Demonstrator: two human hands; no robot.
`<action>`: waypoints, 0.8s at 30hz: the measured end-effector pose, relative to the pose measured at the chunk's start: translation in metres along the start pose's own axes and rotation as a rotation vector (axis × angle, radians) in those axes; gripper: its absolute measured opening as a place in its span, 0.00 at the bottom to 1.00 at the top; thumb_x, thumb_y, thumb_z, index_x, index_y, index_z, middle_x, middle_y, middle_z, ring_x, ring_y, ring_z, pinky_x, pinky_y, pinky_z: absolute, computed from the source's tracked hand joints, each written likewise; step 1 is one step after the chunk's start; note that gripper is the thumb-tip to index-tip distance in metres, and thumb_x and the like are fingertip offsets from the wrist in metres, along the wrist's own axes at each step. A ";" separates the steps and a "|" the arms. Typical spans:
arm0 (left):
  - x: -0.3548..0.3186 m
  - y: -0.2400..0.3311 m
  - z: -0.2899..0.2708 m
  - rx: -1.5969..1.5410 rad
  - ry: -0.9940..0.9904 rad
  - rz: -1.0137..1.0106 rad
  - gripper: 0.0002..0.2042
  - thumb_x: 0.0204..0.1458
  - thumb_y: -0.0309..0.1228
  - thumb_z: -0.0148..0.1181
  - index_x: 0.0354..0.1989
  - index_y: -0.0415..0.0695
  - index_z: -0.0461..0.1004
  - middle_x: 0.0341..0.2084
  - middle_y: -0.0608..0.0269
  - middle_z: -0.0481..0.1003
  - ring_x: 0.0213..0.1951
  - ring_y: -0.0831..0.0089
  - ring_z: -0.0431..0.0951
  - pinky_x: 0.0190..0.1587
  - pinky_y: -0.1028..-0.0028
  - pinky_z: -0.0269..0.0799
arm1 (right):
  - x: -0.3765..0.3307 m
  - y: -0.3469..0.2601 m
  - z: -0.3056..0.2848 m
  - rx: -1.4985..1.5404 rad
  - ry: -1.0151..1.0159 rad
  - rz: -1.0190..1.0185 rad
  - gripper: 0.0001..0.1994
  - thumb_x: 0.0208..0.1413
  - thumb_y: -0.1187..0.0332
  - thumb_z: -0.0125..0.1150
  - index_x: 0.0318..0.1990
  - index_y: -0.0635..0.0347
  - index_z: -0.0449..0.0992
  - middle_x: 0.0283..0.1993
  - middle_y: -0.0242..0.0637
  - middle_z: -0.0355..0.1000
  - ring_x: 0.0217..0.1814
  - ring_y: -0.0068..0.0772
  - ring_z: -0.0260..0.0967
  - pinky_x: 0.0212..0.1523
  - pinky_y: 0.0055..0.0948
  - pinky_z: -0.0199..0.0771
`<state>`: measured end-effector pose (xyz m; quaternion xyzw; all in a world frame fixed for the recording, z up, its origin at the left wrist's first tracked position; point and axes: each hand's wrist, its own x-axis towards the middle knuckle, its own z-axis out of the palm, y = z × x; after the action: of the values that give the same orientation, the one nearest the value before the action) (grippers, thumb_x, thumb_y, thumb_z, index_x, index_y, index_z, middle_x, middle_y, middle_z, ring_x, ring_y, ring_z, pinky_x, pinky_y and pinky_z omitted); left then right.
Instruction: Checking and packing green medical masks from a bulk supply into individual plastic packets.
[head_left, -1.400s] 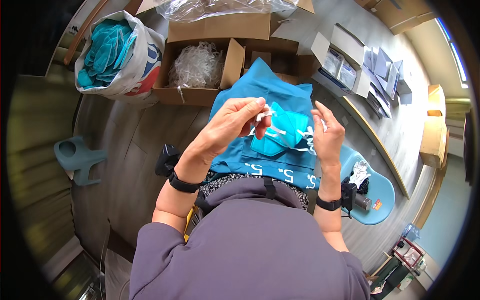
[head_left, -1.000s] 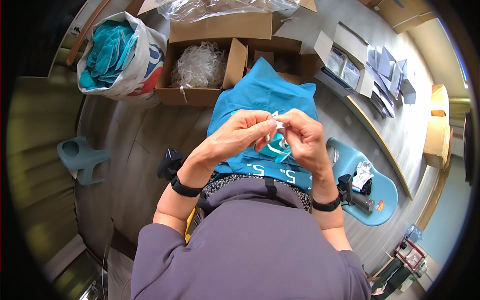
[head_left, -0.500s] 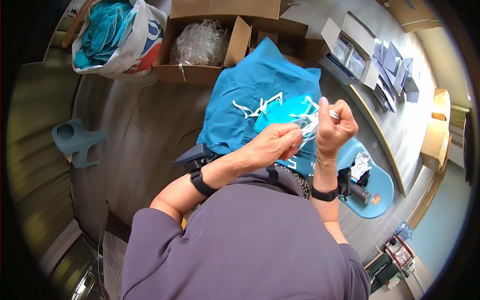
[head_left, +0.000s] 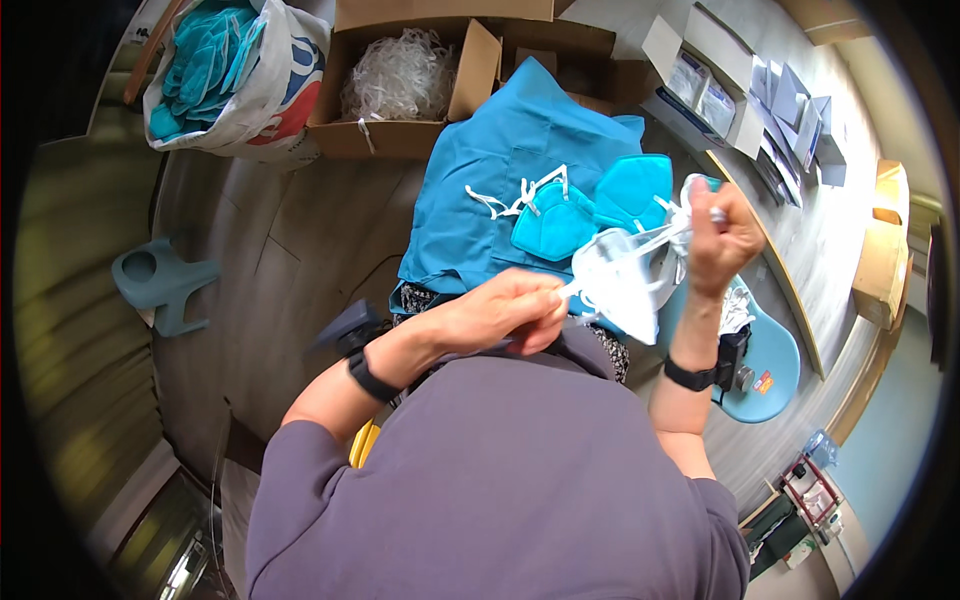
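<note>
On the blue cloth (head_left: 450,190) over my lap lie two teal face masks (head_left: 556,222), one with white ear straps spread to its left. A face mask (head_left: 622,290) with its white inner side showing is stretched between my hands. My left hand (head_left: 515,308) is closed at its left end, pinching a white strap. Higher and to the right, my right hand (head_left: 722,240) is fisted around white straps. Another mask, white with a teal edge, hangs beside the right fist; where it joins the straps is hidden.
Beyond the cloth, a cardboard box (head_left: 335,140) holds tangled clear straps. At far left a white bag (head_left: 290,90) is full of teal masks. An open carton (head_left: 690,125) stands at far right. A blue stool (head_left: 770,345) with small items is by my right forearm; another stool (head_left: 175,290) is at left.
My hands have moved apart, the right one rightward and the left one down and left. The bunched masks and straps between them have spread out, uncovering the two teal masks on the cloth.
</note>
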<state>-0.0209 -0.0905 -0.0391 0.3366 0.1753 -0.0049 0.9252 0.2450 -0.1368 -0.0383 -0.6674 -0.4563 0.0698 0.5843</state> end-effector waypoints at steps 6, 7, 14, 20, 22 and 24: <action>0.044 -0.014 -0.017 -0.482 -0.047 0.032 0.16 0.55 0.30 0.44 0.36 0.28 0.75 0.35 0.37 0.78 0.32 0.55 0.80 0.26 0.74 0.73 | -0.022 -0.043 0.005 0.466 -0.117 0.072 0.17 0.54 0.76 0.64 0.19 0.58 0.62 0.24 0.30 0.62 0.26 0.16 0.55 0.28 0.20 0.52; 0.045 -0.011 -0.020 -0.573 -0.043 -0.025 0.18 0.56 0.31 0.45 0.41 0.27 0.76 0.41 0.37 0.77 0.40 0.53 0.81 0.34 0.76 0.79 | -0.022 -0.046 0.003 0.493 -0.098 0.089 0.17 0.55 0.76 0.64 0.19 0.58 0.63 0.24 0.31 0.63 0.27 0.17 0.56 0.29 0.20 0.53; 0.070 -0.023 -0.073 -0.435 0.292 0.002 0.17 0.65 0.39 0.49 0.35 0.39 0.78 0.36 0.60 0.78 0.37 0.74 0.78 0.32 0.81 0.72 | -0.032 -0.046 -0.031 0.869 -0.050 0.308 0.19 0.59 0.69 0.62 0.22 0.52 0.57 0.15 0.25 0.55 0.16 0.11 0.43 0.19 0.19 0.41; 0.114 0.008 -0.102 1.066 0.509 0.231 0.14 0.64 0.39 0.48 0.36 0.43 0.75 0.26 0.61 0.75 0.31 0.65 0.76 0.34 0.64 0.71 | -0.036 -0.048 -0.036 0.823 -0.186 0.469 0.16 0.56 0.67 0.65 0.28 0.54 0.60 0.19 0.22 0.55 0.19 0.10 0.47 0.20 0.16 0.44; 0.130 0.008 -0.111 1.416 0.463 0.263 0.13 0.63 0.38 0.49 0.36 0.43 0.75 0.28 0.55 0.76 0.34 0.57 0.77 0.37 0.59 0.71 | -0.040 -0.045 -0.032 0.752 -0.218 0.537 0.14 0.56 0.67 0.67 0.33 0.56 0.64 0.23 0.22 0.59 0.22 0.09 0.52 0.22 0.13 0.48; 0.139 0.010 -0.114 1.684 0.365 0.202 0.10 0.58 0.36 0.55 0.37 0.43 0.76 0.31 0.49 0.78 0.39 0.47 0.77 0.41 0.55 0.71 | -0.044 -0.041 -0.028 0.735 -0.207 0.553 0.12 0.56 0.69 0.67 0.34 0.57 0.65 0.25 0.21 0.62 0.23 0.07 0.54 0.23 0.11 0.48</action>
<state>0.0743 0.0039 -0.1600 0.9189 0.2285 0.0033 0.3217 0.2156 -0.1912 -0.0147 -0.5023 -0.2622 0.4459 0.6929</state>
